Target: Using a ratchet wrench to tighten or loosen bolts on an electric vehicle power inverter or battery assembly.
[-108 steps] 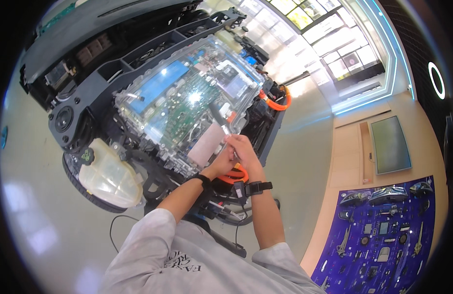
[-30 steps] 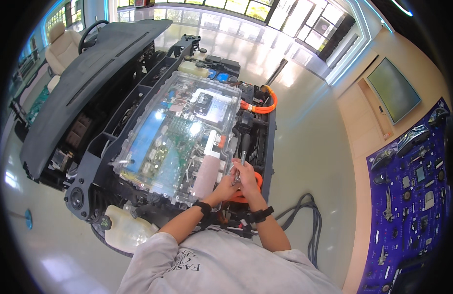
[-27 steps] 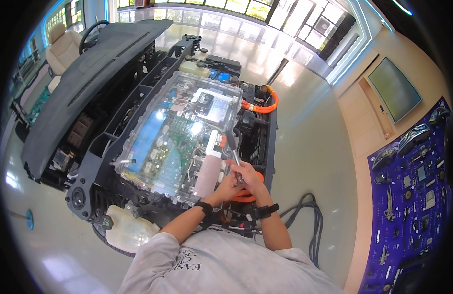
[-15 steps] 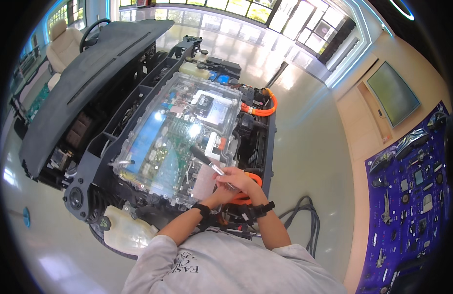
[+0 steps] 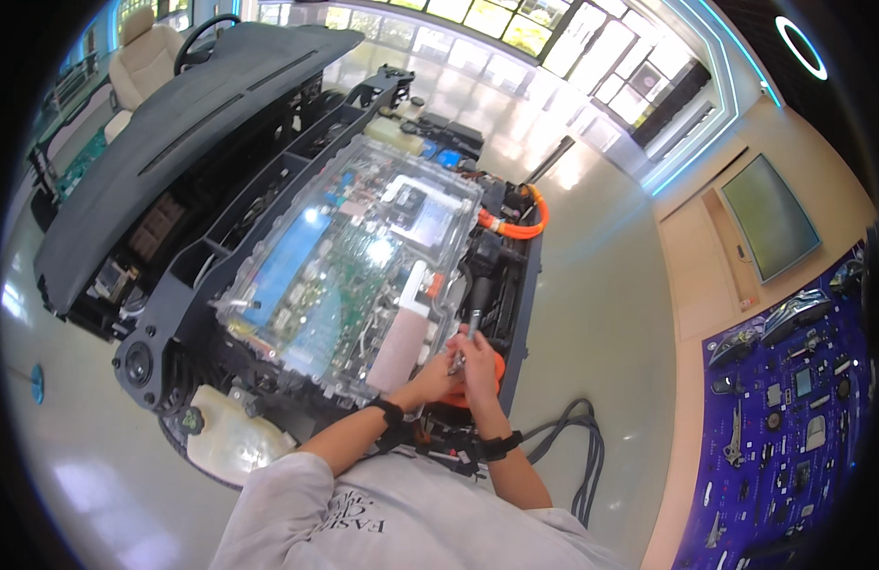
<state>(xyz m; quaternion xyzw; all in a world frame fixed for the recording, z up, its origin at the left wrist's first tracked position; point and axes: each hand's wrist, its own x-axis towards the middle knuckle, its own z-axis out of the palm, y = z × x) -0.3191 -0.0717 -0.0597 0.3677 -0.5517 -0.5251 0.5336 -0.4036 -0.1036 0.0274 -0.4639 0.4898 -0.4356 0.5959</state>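
Both my hands are together at the near right corner of a clear-covered electronics unit on a vehicle chassis. My right hand is closed round the silver shaft of a ratchet wrench, whose black handle points away from me. My left hand is closed at the wrench's near end, touching the right hand; the wrench's head is hidden by the fingers. Thick orange cables lie just under and beside my hands. A pinkish flat panel shows through the cover to their left.
A dark dashboard with a steering wheel stands left of the chassis. A whitish fluid tank sits at the near left corner. Another orange cable loop sticks out on the right. Black cables trail on the floor; a purple parts board stands right.
The wrench has swung from lying slantwise over the clear cover to pointing away along its right side. My right hand has turned with it. The view has shifted slightly.
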